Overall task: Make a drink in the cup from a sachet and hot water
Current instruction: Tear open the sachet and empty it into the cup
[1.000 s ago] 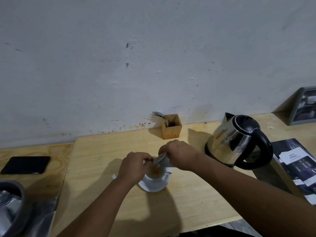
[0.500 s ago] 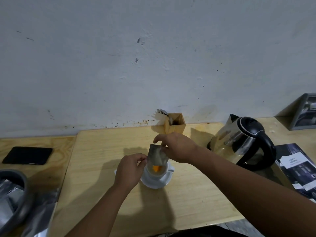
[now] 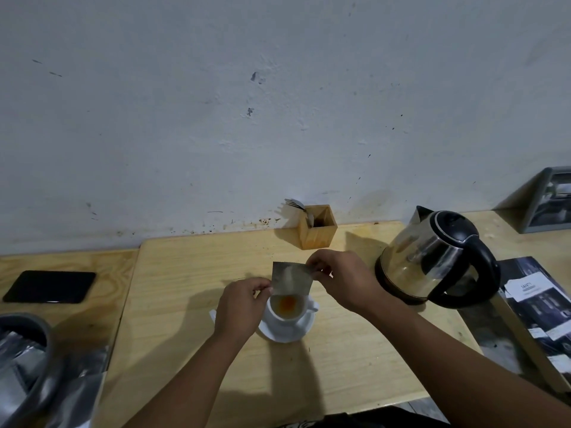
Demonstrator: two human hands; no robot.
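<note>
Far left of the frame: a flat black phone (image 3: 49, 287) lies on the pale wooden table (image 3: 191, 304), matte and slab-like; in the lower left corner a grey bin (image 3: 23, 359) holds crinkled foil packets.

Centre: the left hand (image 3: 239, 307) is closed, its fingertips pinching the lower left edge of the sachet (image 3: 292, 278). The sachet is a thin silver foil square, held upright directly above the cup (image 3: 289, 310), its bottom edge just over the rim. It looks almost weightless, limp and slick; I judge it is best held at the edges or corners, as it is now, since a grip across the middle would crumple it and trap powder. The cup is small, white and glazed, with orange powder at its bottom, and it stands on a white saucer (image 3: 285, 330). Both are hard, smooth and breakable.

The right hand (image 3: 343, 279) pinches the sachet's upper right corner between thumb and fingers.

Behind, against the scuffed wall, stands a square wooden holder (image 3: 318, 231) with cutlery.

Right: a polished steel kettle (image 3: 432, 261) with a black handle, probably heavy and hot, so to be taken by the handle only. Dark printed leaflets (image 3: 537, 304) lie at the far right.
</note>
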